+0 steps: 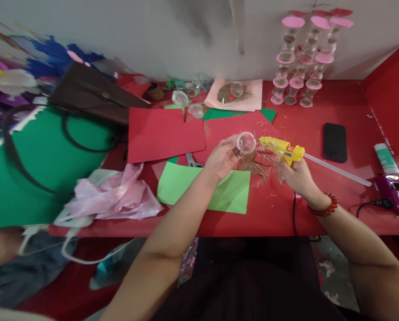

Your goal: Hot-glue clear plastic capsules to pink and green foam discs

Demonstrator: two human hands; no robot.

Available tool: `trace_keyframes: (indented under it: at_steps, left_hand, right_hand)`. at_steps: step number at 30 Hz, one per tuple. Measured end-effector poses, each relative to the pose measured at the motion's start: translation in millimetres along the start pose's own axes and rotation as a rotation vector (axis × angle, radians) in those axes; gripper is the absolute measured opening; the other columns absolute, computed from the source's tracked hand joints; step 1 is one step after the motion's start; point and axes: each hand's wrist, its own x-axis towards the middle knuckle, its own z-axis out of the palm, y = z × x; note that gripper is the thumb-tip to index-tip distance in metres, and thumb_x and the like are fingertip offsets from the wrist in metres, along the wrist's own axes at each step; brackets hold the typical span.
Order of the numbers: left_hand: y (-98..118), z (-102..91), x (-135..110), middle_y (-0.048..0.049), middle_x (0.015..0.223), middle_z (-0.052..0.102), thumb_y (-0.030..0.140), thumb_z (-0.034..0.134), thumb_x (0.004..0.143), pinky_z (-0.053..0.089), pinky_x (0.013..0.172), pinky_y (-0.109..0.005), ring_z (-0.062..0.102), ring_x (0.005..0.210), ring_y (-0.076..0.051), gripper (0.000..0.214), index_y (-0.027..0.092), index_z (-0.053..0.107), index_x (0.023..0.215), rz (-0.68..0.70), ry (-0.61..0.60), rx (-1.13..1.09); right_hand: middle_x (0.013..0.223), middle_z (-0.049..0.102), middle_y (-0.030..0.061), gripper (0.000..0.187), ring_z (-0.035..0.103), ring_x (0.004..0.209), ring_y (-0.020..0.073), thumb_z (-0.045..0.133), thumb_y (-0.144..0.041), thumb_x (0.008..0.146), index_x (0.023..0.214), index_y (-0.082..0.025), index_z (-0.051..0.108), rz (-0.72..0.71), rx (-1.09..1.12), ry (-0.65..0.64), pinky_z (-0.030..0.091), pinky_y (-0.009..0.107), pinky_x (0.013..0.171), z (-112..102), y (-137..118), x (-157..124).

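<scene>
The right hand (294, 174) wraps around the handle of a yellow glue gun (279, 146), while the left hand (222, 158) pinches a clear cup (246, 143) at its side between thumb and fingers. The red table (252, 225) lies beneath both. The gun points from the right hand toward the left, apparently so that its nozzle reaches the rim; whether they touch, I cannot tell. The left fingers keep to the near side, probably to stay away from heat. A long glue stick (338, 170) juts behind the right hand, likely because it feeds from there.

Counted: three columns of joined cups (285, 58) beyond the right hand; one light green sheet (233, 191) under the left forearm; one gun; one phone (335, 142) right of the right hand; one pair of scissors (194, 161), partly covered, left of the left hand; one held cup.
</scene>
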Motion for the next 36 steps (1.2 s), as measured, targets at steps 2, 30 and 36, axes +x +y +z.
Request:
trace_keyframes:
  at_steps: [2, 30, 36]
  left_hand:
    - [0.0, 0.4, 0.6, -0.0074, 0.102, 0.081, 0.017, 0.070, 0.092, 0.061, 0.089, -0.027, 0.076, 0.095, -0.015, 0.012, 0.016, 0.080, 0.097, -0.002, 0.018, -0.007]
    - [2.3, 2.1, 1.5, -0.0049, 0.095, 0.079, 0.019, 0.071, 0.095, 0.061, 0.091, -0.027, 0.075, 0.087, -0.013, 0.007, 0.016, 0.076, 0.091, 0.040, 0.059, -0.087]
    - [2.6, 1.0, 2.3, -0.0028, 0.097, 0.079, 0.018, 0.075, 0.091, 0.060, 0.095, -0.028, 0.075, 0.093, -0.013, 0.013, 0.019, 0.076, 0.104, 0.047, 0.066, -0.098]
  right_hand:
    - [0.047, 0.044, -0.0073, 0.048, 0.043, 0.042, 0.0112, 0.062, -0.067, 0.093, 0.098, -0.020, 0.072, -0.003, -0.003, 0.001, 0.039, 0.026, 0.044, 0.1, -0.4, -0.1]
    - [0.043, 0.043, -0.0085, 0.050, 0.043, 0.038, 0.0099, 0.063, -0.071, 0.092, 0.079, -0.023, 0.061, 0.024, -0.015, -0.021, 0.037, 0.025, 0.041, 0.9, -2.2, -3.0]
    - [0.042, 0.045, -0.0075, 0.048, 0.045, 0.036, 0.0107, 0.065, -0.069, 0.091, 0.076, -0.024, 0.061, 0.054, -0.016, -0.037, 0.037, 0.026, 0.040, 0.3, -4.3, -4.8]
